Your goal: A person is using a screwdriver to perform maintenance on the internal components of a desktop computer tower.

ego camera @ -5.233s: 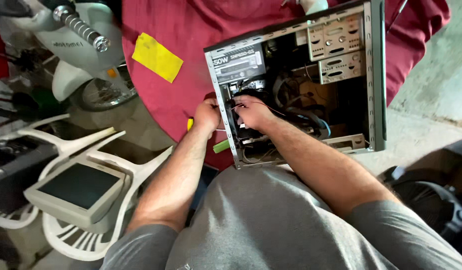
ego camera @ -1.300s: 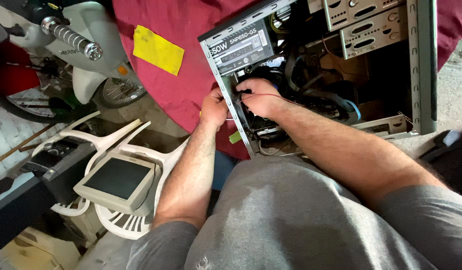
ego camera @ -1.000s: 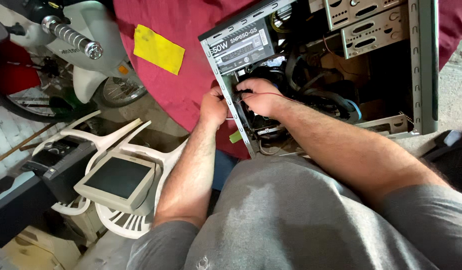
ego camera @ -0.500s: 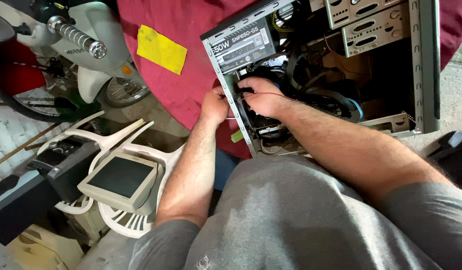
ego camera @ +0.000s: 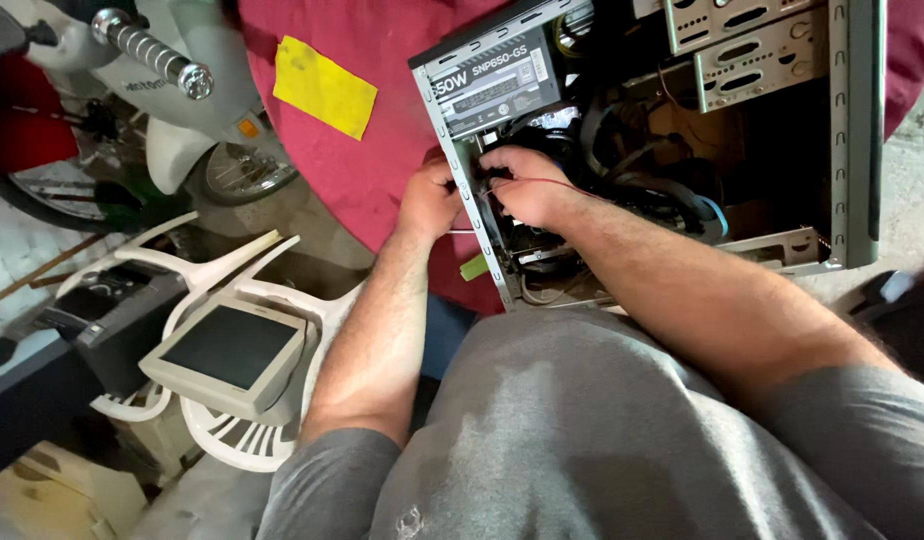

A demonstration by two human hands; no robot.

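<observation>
An open grey computer case lies on its side on a table under a dark red cloth. A power supply sits in its top left corner above a tangle of black cables. My left hand is pressed against the outside of the case's rear panel. Inside the case, just past that panel, my right hand is curled around black cables and a thin red wire. Its fingertips are hidden among the cables.
A yellow cloth lies on the red cloth. To the left stand a white scooter and white plastic chairs bearing a beige monitor and a black device. A small green object lies near the case's lower corner.
Both hands have stayed at the case's rear panel; the right hand has shifted slightly among the cables. The camera has drifted a little, moving the case across the view.
</observation>
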